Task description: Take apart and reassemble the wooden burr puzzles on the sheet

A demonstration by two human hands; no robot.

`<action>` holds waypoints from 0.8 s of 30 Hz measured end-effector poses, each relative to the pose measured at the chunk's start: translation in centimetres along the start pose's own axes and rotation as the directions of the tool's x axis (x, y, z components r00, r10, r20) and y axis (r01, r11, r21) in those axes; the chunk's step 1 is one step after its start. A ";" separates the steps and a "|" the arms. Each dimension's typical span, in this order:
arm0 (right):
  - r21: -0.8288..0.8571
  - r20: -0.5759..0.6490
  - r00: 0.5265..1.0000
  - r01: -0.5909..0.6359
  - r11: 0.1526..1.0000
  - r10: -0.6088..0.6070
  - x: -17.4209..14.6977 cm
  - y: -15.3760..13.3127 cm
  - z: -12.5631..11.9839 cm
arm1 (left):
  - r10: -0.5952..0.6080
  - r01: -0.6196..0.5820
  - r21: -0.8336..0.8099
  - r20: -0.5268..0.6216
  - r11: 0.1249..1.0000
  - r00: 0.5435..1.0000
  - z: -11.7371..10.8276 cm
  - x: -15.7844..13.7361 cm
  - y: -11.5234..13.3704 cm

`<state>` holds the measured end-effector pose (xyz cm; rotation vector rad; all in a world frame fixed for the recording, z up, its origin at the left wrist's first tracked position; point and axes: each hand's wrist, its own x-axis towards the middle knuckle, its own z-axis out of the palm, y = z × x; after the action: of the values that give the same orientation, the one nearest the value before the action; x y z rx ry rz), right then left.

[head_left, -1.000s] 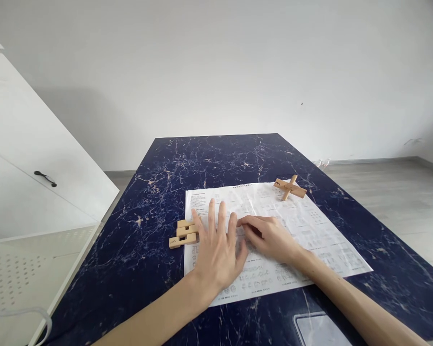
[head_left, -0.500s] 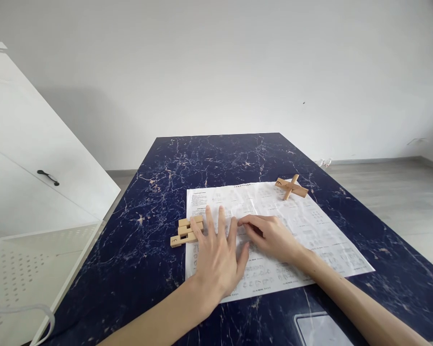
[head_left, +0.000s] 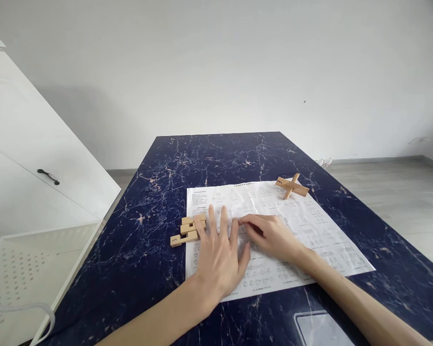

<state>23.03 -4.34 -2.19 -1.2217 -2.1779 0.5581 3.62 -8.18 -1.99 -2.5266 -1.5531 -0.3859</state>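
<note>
A printed instruction sheet [head_left: 321,240] covered with small diagrams lies on the dark blue marbled table. My left hand [head_left: 218,254] rests on it with fingers spread, and its little finger touches notched wooden puzzle pieces [head_left: 189,229] at the sheet's left edge. One of these pieces bears a "3". Just right of it, my right hand [head_left: 270,235] sits on the paper with its thumb and index finger pinched near the left index finger. Whatever may be between those fingertips is hidden. Two crossed wooden pieces [head_left: 292,186] stand at the sheet's far right corner.
Bare marbled tabletop [head_left: 216,154] extends behind the sheet. A clear-looking rectangular panel or lid [head_left: 321,329] lies at the near edge. On the left stand a white cabinet [head_left: 39,134] and a perforated white shelf [head_left: 18,274] with a pale cable.
My left hand has shifted slightly to the right. The upper notched pieces under its little finger slid right with it, apart from the "3" end. My right hand stays nearly still.
</note>
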 end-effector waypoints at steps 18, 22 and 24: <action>-0.031 -0.069 0.996 -0.061 0.998 0.059 0.0 -0.1 -0.1 | 0.017 -0.015 0.025 -0.052 1.000 0.999 -0.7 -0.2 0.7; -0.045 -0.070 0.996 -0.051 0.998 0.048 -0.1 0.1 0.0 | -0.049 0.050 0.063 -0.014 0.997 0.999 -0.9 -0.7 1.2; -0.048 -0.076 0.996 -0.049 0.998 0.045 -0.1 0.2 0.1 | -0.085 0.083 0.070 0.017 0.994 0.996 -0.9 -1.0 1.4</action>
<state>23.11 -4.34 -2.38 -1.3023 -2.1172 0.4723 4.29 -9.88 -1.39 -2.4266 -1.6544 -0.3122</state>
